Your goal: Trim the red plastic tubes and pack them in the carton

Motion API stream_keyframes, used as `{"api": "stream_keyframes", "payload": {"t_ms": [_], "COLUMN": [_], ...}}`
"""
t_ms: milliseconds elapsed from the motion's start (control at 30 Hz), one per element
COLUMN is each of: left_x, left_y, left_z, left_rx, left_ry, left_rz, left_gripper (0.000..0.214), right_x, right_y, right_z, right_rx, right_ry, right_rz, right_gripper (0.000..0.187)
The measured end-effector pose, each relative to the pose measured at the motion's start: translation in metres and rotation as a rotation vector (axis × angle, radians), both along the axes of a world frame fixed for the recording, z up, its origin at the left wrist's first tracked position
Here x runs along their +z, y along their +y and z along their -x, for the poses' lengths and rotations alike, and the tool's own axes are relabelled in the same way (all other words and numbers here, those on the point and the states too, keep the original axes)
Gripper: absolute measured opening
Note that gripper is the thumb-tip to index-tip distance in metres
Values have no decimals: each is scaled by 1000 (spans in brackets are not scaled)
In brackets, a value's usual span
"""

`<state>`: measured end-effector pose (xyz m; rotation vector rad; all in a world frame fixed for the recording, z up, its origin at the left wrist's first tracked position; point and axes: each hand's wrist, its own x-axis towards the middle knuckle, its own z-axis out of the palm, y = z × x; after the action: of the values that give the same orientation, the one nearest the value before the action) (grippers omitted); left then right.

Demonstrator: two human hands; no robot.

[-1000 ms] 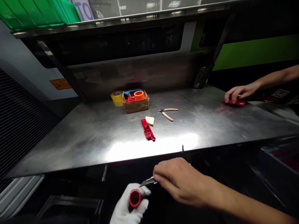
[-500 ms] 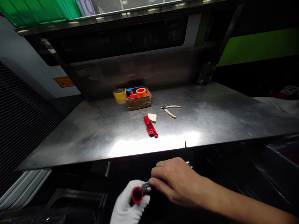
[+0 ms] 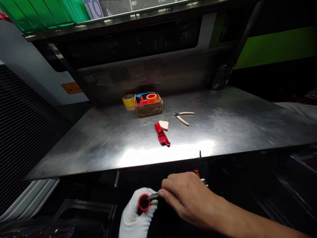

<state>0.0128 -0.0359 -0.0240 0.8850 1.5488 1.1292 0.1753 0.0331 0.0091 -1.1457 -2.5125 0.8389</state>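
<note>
My left hand point(image 3: 136, 216), in a white glove, is closed round a red plastic tube-shaped part point(image 3: 144, 202) whose round open end faces me. My bare right hand point(image 3: 188, 196) pinches a thin metal blade point(image 3: 153, 196), its tip resting on the rim of the red part. Both hands are below the front edge of the steel table point(image 3: 223, 129). On the table lies another red plastic part point(image 3: 162, 134) beside a small cream wedge point(image 3: 163, 125).
Small cutters with cream handles point(image 3: 183, 117) lie to the right of the wedge. A cardboard box point(image 3: 148, 106) with orange, red and blue pieces stands at the back, a yellow tape roll point(image 3: 128, 99) beside it. A dark shelf overhangs the table; green bins sit on top.
The blade tip moved from just above the red part onto its rim. Another person's hand with a red piece at the right of the table has gone from view. The camera shifted slightly.
</note>
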Motion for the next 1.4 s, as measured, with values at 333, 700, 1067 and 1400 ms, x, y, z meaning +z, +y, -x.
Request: {"api": "stream_keyframes", "payload": {"t_ms": [333, 700, 1067, 1400], "left_x": [-17, -10, -29, 1], "left_y": [1, 4, 7, 10], "left_z": [5, 3, 7, 13], "left_rx": [197, 160, 195, -177], "left_ry": [14, 40, -114, 34], "left_rz": [-43, -78, -81, 14], "left_gripper": [30, 18, 30, 24], "right_x": [-3, -10, -18, -16], "right_y": [-5, -1, -7, 13], "right_z": [5, 16, 25, 19], "right_rx": [51, -60, -133, 208], "right_ry": [83, 66, 290, 471], "right_rz": [85, 17, 252, 378], "right_gripper": [30, 29, 36, 14]}}
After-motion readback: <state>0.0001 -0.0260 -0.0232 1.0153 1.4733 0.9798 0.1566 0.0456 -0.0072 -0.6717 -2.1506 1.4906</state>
